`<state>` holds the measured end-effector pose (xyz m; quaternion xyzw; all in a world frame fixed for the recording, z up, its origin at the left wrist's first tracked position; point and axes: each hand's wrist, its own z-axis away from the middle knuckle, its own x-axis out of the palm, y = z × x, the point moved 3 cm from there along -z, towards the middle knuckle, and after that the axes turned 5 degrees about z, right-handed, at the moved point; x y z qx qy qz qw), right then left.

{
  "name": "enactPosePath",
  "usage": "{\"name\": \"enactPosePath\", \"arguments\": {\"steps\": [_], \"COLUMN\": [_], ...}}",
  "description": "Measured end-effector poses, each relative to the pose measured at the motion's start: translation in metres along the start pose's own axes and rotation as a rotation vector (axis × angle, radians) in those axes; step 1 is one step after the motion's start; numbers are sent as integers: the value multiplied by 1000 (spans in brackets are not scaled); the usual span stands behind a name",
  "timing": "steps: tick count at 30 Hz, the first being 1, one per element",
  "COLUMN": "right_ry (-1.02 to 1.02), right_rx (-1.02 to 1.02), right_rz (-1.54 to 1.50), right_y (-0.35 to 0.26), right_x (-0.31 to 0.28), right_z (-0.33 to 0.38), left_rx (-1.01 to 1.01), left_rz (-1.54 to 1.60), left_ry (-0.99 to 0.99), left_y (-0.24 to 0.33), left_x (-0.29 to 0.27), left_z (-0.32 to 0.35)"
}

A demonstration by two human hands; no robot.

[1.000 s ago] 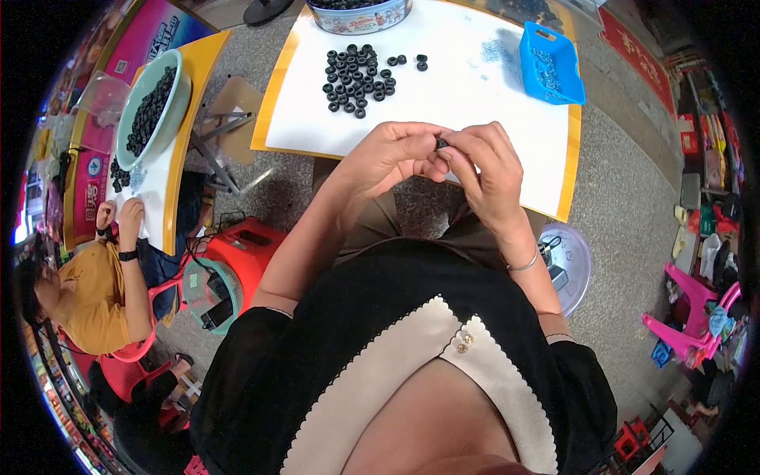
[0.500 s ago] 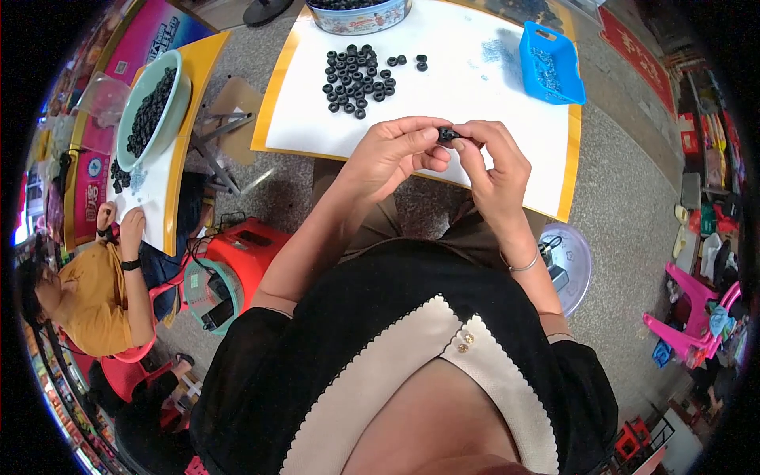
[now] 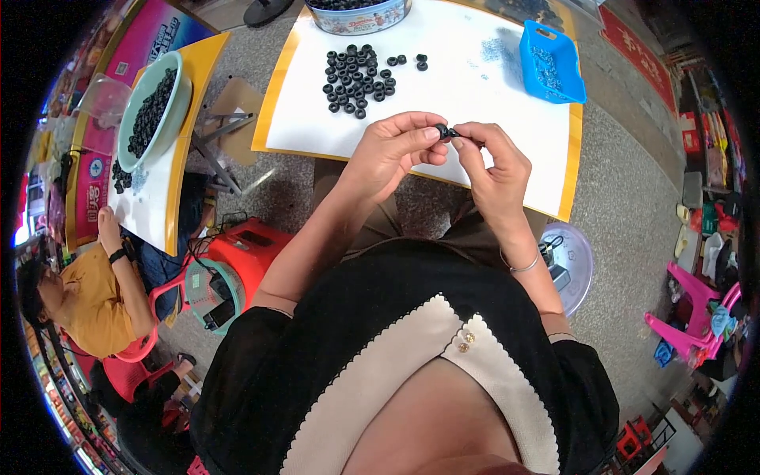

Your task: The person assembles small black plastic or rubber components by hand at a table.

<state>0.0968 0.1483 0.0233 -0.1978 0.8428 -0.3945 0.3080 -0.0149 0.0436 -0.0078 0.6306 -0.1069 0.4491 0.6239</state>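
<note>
— Head view shows what, first of all?

— Both hands meet over the near edge of the tabletop (image 3: 491,87), a white sheet on a yellow board. The left hand (image 3: 392,154) and the right hand (image 3: 492,168) pinch one small black ring (image 3: 443,131) between their fingertips; it is raised just above the white sheet, not lying on it.

— How do the grips stand?

— Both narrow. The left thumb and forefinger close on the ring from the left, the right thumb and forefinger from the right. Whether something smaller sits inside the ring cannot be told.

— And what lies around?

— A loose pile of black rings (image 3: 356,77) lies farther out on the sheet, well apart from the hands, with a few strays to its right. Beyond the pile stands a round tin (image 3: 358,16), dark pieces inside it. A blue tray (image 3: 552,63) rests at the right far corner, holding small blue-grey bits. The right wrist wears a thin bracelet (image 3: 518,265).

— Anyone else about?

— Yes, a co-worker (image 3: 87,297) in an orange top sits at the left by a second tabletop (image 3: 150,214). On it stands a green bowl (image 3: 150,111) full of black rings. A red stool (image 3: 253,249) stands on the floor between the two.
</note>
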Motion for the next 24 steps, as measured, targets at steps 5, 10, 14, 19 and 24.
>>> {"name": "enactPosePath", "arguments": {"steps": [5, 10, 14, 19, 24], "right_ry": [-17, -40, -22, -58, -145], "right_rx": [-30, -147, -290, -382, -403], "right_rz": [21, 178, 203, 264, 268], "right_y": [0, -4, -6, -5, -6], "right_x": [2, 3, 5, 8, 5], "right_z": [1, 1, -1, 1, 0], "left_rx": [57, 90, 88, 18, -177], "left_rz": [-144, -257, -291, -307, -269], "left_ry": [25, 33, 36, 20, -44], "left_y": [3, 4, 5, 7, 9], "left_x": [2, 1, 2, 4, -2], "left_z": [2, 2, 4, 4, 1]}}
